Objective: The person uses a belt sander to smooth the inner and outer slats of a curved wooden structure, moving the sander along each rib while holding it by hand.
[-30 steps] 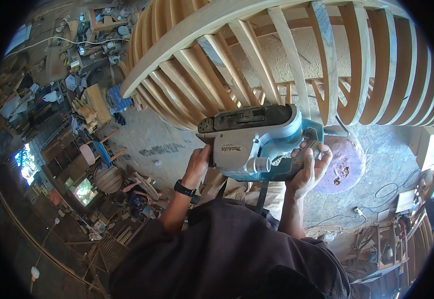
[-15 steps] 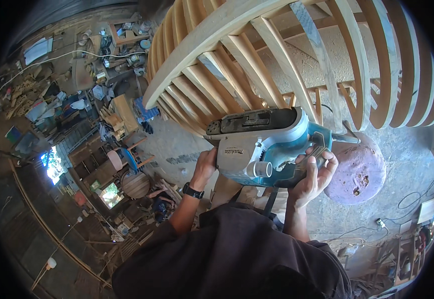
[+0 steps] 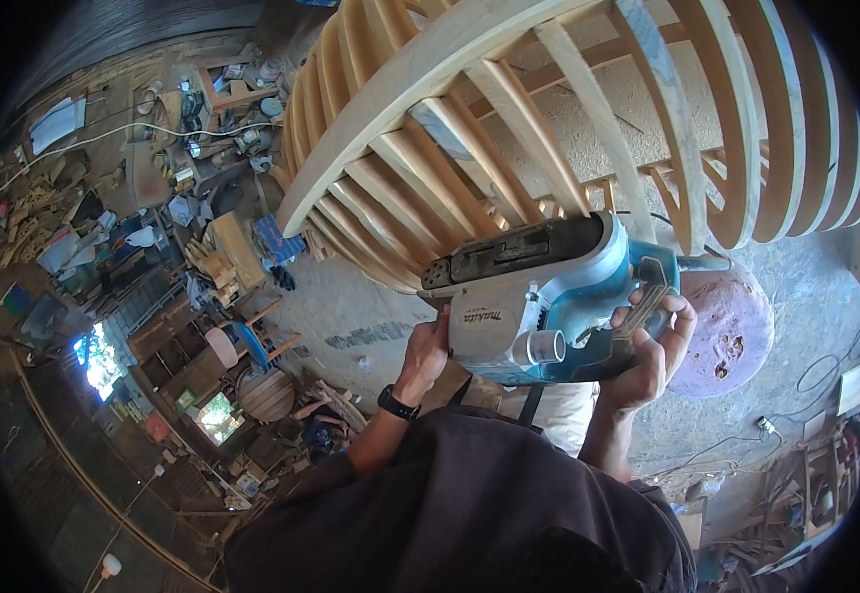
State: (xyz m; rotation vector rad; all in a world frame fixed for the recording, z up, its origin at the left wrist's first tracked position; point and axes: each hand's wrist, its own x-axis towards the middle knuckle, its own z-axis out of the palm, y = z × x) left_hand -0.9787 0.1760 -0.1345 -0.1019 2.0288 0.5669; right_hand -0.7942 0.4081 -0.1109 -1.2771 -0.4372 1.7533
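A teal and grey belt sander (image 3: 489,321) is in both my hands in front of my body, its dark belt side turned toward a large curved frame of wooden slats (image 3: 381,111). My left hand (image 3: 424,358), with a black watch on the wrist, grips the sander's left end; part of its fingers is hidden behind the body. My right hand (image 3: 655,358) is wrapped around the rear handle. The sander's far edge overlaps the lower ends of the slats in the picture, and I cannot tell whether it touches them.
A round, worn purple stool (image 3: 736,331) stands to the right of the sander. Cables lie on the concrete floor (image 3: 351,296) at the right. Workbenches with tools and wood scraps (image 3: 25,217) fill the left, near a small chair (image 3: 242,346) and a round wooden top (image 3: 266,395).
The sander and both hands have shifted slightly right and toward me. My view of the slatted frame has also moved a little. Both hands keep their grip.
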